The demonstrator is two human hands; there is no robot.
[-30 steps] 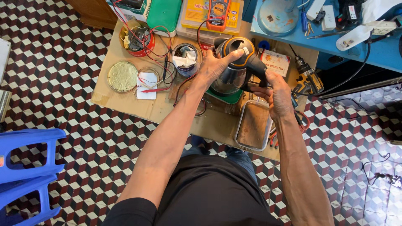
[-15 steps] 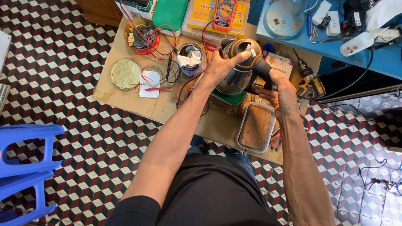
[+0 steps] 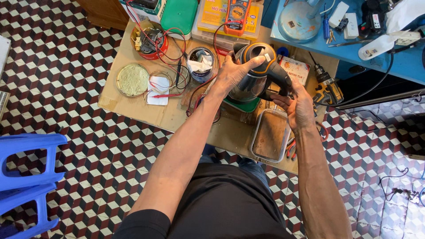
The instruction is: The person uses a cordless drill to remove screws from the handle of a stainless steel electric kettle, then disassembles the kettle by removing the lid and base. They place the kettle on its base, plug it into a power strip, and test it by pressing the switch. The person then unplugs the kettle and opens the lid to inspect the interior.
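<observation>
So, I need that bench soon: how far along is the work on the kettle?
Mid-job, apparently. The steel kettle is off the table, left hand on its lid, right hand at the handle. The multimeter with red leads and the cordless drill lie out. Nothing looks packed away; whether the kettle is fixed cannot be told.

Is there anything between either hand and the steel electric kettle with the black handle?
Nothing visible. The left hand rests directly on the steel electric kettle's lid and side, and the right hand is at its black handle.
</observation>
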